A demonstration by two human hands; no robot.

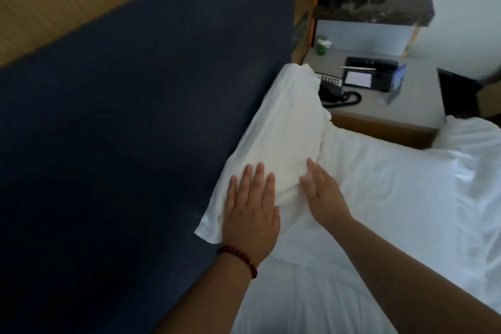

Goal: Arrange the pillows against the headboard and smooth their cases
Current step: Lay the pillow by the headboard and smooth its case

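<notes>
A white pillow (284, 127) leans against the dark blue headboard (130, 106), running from the near lower corner up toward the nightstand. My left hand (250, 206) lies flat on the pillow's near end, fingers straight and spread, a red bead bracelet on the wrist. My right hand (321, 192) presses the pillow's front side with straight fingers, just right of the left hand. A second white pillow (385, 179) lies flat on the bed in front of the first.
The white bed sheet (325, 301) fills the lower right. A nightstand (412, 106) beyond the pillow carries a black telephone (333, 89), a dark tray with a notepad, a small green plant (322, 46) and a blue card. A wooden wall panel (81, 0) tops the headboard.
</notes>
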